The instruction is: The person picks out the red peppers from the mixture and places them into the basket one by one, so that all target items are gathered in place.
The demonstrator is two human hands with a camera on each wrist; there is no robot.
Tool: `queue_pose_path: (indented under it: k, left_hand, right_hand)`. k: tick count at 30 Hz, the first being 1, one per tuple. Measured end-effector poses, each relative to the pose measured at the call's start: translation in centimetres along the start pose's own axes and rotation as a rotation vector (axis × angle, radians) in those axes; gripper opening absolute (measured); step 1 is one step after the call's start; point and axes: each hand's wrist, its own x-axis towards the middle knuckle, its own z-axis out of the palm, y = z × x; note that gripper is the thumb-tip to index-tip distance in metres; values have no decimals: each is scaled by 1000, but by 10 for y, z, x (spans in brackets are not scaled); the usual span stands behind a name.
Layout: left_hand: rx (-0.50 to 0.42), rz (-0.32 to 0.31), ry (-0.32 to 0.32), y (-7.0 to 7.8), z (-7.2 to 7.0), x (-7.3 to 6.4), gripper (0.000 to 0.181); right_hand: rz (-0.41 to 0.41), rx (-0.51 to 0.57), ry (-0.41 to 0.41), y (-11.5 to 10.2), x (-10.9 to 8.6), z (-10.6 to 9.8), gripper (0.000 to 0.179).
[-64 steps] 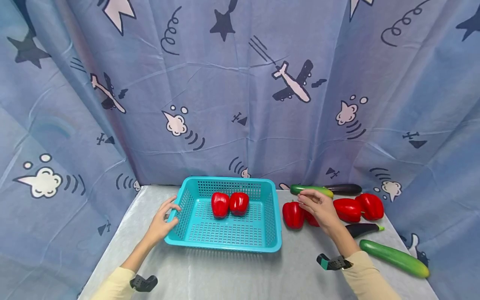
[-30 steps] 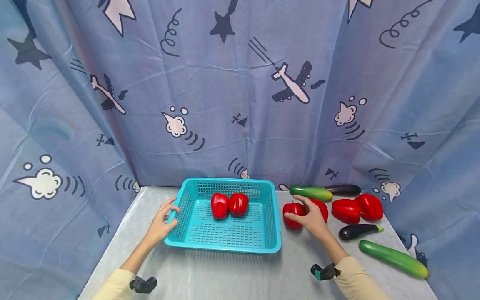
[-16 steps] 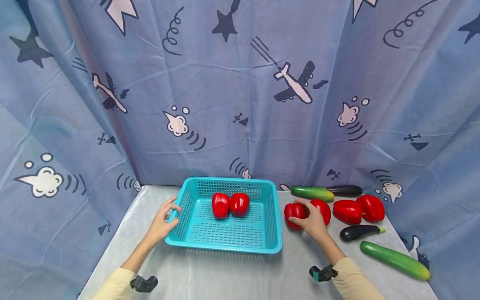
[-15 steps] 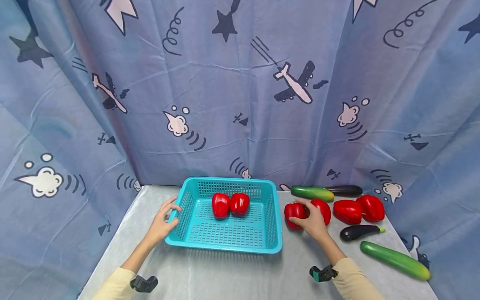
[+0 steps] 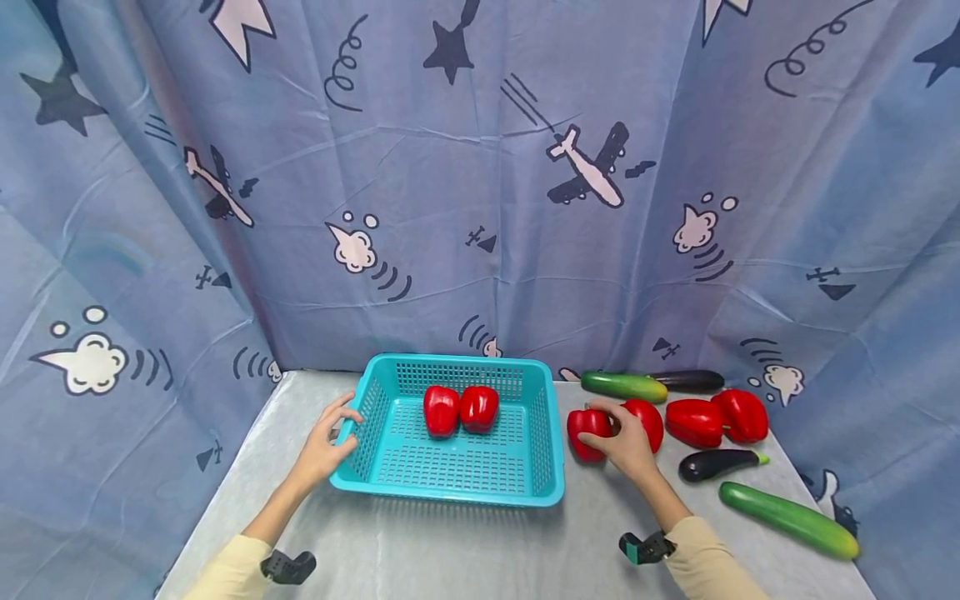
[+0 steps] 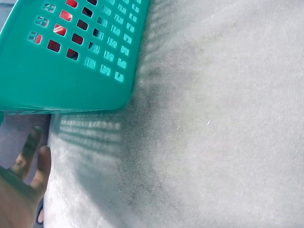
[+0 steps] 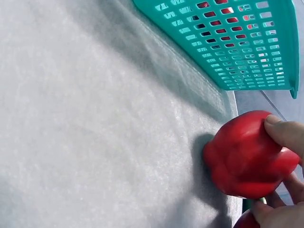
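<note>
My right hand [image 5: 630,443] grips a glossy red bell pepper [image 5: 584,435] on the table just right of the basket. In the right wrist view, the thumb lies on one side of this bell pepper [image 7: 244,156] and the fingers reach round the other. A second red bell pepper [image 5: 645,421] sits right behind that hand, partly covered by it. My left hand [image 5: 324,440] is at the left rim of a turquoise plastic basket [image 5: 450,497], thumb and fingers spread and relaxed. Two red bell peppers [image 5: 441,412] lie side by side inside the basket.
Farther right are two more red bell peppers [image 5: 696,422], a small eggplant [image 5: 712,465] and a long green cucumber-like vegetable [image 5: 787,518]. A shorter green one [image 5: 622,386] and a dark eggplant [image 5: 690,381] lie along the back edge. A patterned blue curtain [image 5: 450,208] encloses the table.
My right hand has come down and left from above the second bell pepper onto the one nearest the basket, and its fingers have closed round it. The left hand has stayed put.
</note>
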Motion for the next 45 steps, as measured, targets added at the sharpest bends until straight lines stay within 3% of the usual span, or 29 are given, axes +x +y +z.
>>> queue_pose_path:
  k: [10, 18, 21, 29, 37, 41, 45]
  left_hand:
    - [22, 9, 9, 5, 1, -1, 28]
    - [38, 16, 8, 40, -2, -2, 27]
    - [49, 26, 2, 45, -3, -2, 26]
    - [35, 29, 29, 38, 0, -3, 27]
    - [15, 35, 25, 0, 2, 0, 30]
    - [-21, 42, 19, -2, -1, 0, 32]
    - [-22, 41, 22, 9, -1, -1, 31]
  right_hand:
    - [-22, 1, 10, -3, 0, 1, 58]
    - [-41, 24, 82, -8, 6, -4, 60]
    - [-20, 73, 111, -10, 8, -6, 59]
    - [32, 199, 142, -18, 9, -8, 61]
    - [92, 289, 156, -23, 13, -10, 61]
    - [129, 304, 143, -24, 15, -14, 65]
    - [172, 397, 98, -25, 15, -19, 70]
